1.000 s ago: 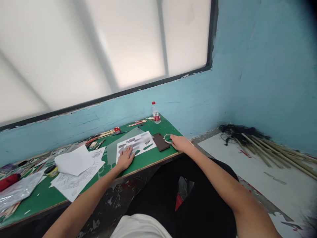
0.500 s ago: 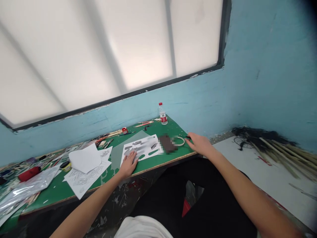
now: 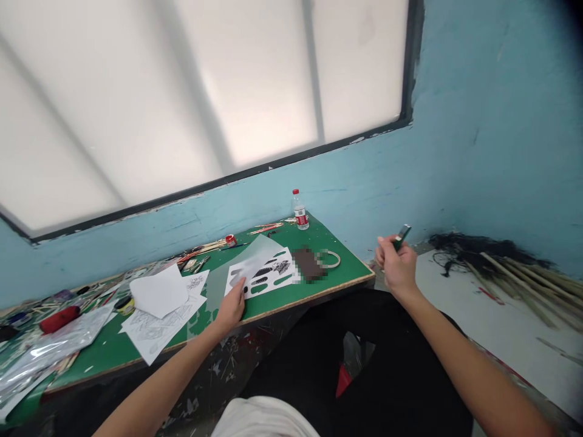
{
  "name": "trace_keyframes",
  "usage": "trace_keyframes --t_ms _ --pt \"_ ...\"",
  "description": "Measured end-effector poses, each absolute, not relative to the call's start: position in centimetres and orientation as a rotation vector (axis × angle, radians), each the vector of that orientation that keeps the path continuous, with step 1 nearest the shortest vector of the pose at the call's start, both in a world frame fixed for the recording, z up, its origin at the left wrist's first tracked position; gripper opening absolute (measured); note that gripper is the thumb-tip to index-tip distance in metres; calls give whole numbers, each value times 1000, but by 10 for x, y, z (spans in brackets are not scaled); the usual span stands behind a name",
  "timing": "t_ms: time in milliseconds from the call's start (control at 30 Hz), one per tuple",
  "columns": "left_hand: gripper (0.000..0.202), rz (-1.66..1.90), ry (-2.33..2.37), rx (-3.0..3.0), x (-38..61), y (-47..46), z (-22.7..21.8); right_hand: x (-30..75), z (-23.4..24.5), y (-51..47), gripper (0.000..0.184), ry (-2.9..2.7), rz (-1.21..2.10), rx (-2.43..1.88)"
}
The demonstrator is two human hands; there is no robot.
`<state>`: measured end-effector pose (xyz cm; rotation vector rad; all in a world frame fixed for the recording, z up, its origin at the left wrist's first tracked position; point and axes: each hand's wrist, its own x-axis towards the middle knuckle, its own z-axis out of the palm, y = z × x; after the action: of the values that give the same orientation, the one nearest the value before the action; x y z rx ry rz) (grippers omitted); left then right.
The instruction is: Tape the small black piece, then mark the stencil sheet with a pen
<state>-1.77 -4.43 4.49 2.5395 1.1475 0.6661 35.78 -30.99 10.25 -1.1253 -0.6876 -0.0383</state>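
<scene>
My left hand point(image 3: 232, 302) is at the front edge of the green table, its thumb and fingers pinching a translucent sheet point(image 3: 262, 250) that is tilted up off the surface. Partly under that sheet lies white paper point(image 3: 274, 284) with cut-out holes and dark printed shapes. My right hand point(image 3: 397, 267) is raised in the air, to the right of the table corner. Its fingers are closed around a dark green cutter knife point(image 3: 401, 237) with a silver end pointing up. A roll of tape point(image 3: 331, 260) rests near the paper beside a blurred brown object point(image 3: 310, 265).
A water bottle point(image 3: 300, 212) stands at the back corner, with a red paint jar point(image 3: 231, 241) to its left. Loose drawings point(image 3: 159, 291), a plastic bag point(image 3: 59, 349) and clutter cover the left side. Bamboo strips point(image 3: 523, 273) lie at the far right.
My right hand has lifted from the table's corner, moving right and up with the cutter knife. My left hand has gone from lying flat to pinching the translucent sheet, which has risen.
</scene>
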Motion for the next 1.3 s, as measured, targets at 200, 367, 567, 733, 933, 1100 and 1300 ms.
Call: trace_keyframes --t_ms 200,367,567,733,933,1100,1300 --pt "47 1125 1046 2194 -38 -39 151 337 114 -321 47 -597 195 -893" --pt "50 1275 729 1879 -51 -61 248 310 119 -320 53 -613 392 -853" --pt "44 1192 568 1636 -54 -98 291 274 133 -321 62 -737 641 -963" --pt "39 1327 520 1507 -46 -103 299 266 139 -324 69 -795 773 -987" --pt "33 1415 489 1445 -39 -99 299 262 131 -312 66 -797 813 -948" --pt "30 1439 435 1437 -39 -92 298 261 140 -298 66 -861 840 -920" --pt "27 1446 379 1457 -32 -84 305 271 175 -273 66 -932 762 -842"
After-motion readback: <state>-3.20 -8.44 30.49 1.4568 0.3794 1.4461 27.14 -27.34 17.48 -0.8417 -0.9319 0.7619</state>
